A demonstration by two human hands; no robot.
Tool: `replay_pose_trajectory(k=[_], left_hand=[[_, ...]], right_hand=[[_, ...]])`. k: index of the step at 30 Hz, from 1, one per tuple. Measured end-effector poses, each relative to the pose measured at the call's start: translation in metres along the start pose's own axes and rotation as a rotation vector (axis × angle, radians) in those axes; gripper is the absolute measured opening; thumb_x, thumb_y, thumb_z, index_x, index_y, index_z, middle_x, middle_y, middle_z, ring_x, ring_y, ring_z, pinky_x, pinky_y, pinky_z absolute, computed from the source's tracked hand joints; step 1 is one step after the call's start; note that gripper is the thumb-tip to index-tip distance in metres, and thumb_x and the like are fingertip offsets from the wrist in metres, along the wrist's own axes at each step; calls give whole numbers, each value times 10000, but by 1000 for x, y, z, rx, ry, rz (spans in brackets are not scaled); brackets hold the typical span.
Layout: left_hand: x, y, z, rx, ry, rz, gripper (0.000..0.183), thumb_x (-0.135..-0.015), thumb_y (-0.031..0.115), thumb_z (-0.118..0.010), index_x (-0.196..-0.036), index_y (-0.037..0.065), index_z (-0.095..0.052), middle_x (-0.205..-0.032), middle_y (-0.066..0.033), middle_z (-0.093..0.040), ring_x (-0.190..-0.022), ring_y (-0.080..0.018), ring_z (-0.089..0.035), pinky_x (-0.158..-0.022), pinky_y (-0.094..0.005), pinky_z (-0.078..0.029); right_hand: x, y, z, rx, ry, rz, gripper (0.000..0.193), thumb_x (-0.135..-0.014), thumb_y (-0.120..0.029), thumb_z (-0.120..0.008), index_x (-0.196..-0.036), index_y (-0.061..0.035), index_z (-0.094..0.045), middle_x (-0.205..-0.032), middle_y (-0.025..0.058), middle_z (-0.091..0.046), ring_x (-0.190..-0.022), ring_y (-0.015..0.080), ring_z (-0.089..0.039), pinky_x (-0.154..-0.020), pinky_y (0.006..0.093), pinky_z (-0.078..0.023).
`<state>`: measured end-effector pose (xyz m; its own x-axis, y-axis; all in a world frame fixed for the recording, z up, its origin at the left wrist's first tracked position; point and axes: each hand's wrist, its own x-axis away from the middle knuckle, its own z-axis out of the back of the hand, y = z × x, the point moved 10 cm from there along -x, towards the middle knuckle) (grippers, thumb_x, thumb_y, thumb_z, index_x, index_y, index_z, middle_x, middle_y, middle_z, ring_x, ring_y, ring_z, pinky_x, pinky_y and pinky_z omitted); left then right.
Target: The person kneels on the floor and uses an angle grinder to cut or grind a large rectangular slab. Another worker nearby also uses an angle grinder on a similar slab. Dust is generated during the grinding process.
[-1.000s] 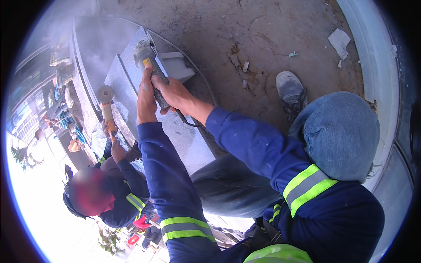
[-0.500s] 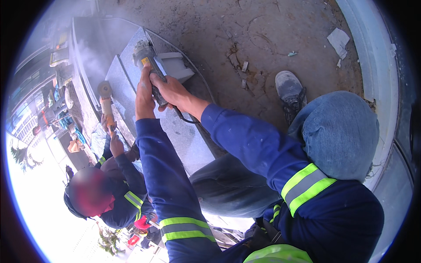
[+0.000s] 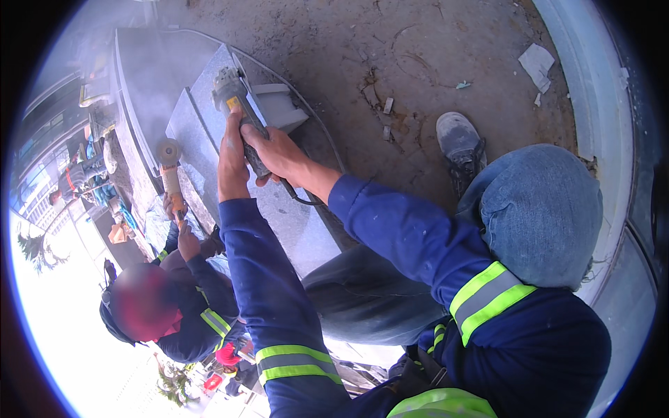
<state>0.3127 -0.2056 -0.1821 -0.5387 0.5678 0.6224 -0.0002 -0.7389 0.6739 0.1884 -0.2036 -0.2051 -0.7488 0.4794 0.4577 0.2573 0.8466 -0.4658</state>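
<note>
Where two navy sleeves (image 3: 268, 279) with lime-and-silver bands filled the near view, a knee in faded blue denim (image 3: 547, 212) was bent at the right. Beyond the cuffs, both hands were closed on one dusty angle grinder (image 3: 252, 120) with a dark body and a grey metal head. The left hand (image 3: 233, 157) grasped it just behind the head, its fingers partly hidden by the tool; the right hand (image 3: 279, 152) was wrapped around the rear of the body, some fingertips showing underneath. A black cord (image 3: 301, 200) curved from its back end. The grinder was over a pale grey speckled slab (image 3: 296, 226); its disc could not be made out, nor whether it touched the surface. Farther left, a co-worker's hand (image 3: 187, 242) gripped an orange-and-grey grinder (image 3: 171, 182) with a round disc. Past that, whitish dust (image 3: 157, 76) blurred the slab's far end, and glare washed out the background.
</note>
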Motion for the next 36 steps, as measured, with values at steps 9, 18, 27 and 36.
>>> replay_pose_trajectory(k=[9, 18, 27, 36], left_hand=[[-20, -8, 10, -35, 26, 22, 799, -1054, 719, -587, -1426, 17, -675, -1213, -151, -748, -1112, -278, -696, -1022, -467, -496], [-9, -8, 6, -26, 9, 54, 760, -1064, 713, -573, -1344, 19, -702, -1136, -125, -749, -1070, -261, -692, -980, -405, -511], [12, -5, 0, -24, -5, -1, 766, -1080, 689, -559, -1401, 3, -673, -1191, -135, -745, -1090, -254, -689, -997, -393, -515], [-13, -12, 8, -41, 4, 33, 794, -1056, 720, -565, -1380, 4, -682, -1195, -131, -746, -1090, -259, -697, -947, -402, -525]], right_hand=[[-19, 5, -1, -50, -19, 8, 788, -1083, -609, -600, -1247, 161, -568, -817, 148, -690, -499, 252, -710, -354, 309, -468], [-13, 8, 1, -4, -6, -20, 776, -1092, -595, -588, -1275, 158, -569, -838, 146, -684, -510, 243, -711, -357, 304, -485], [8, 8, -1, -8, 16, 3, 693, -1111, -635, -572, -1240, 45, -594, -860, 88, -713, -524, 197, -714, -358, 273, -471], [-13, 8, -1, -27, -20, 6, 782, -1081, -611, -590, -1230, 157, -600, -792, 133, -686, -493, 240, -701, -356, 314, -477]])
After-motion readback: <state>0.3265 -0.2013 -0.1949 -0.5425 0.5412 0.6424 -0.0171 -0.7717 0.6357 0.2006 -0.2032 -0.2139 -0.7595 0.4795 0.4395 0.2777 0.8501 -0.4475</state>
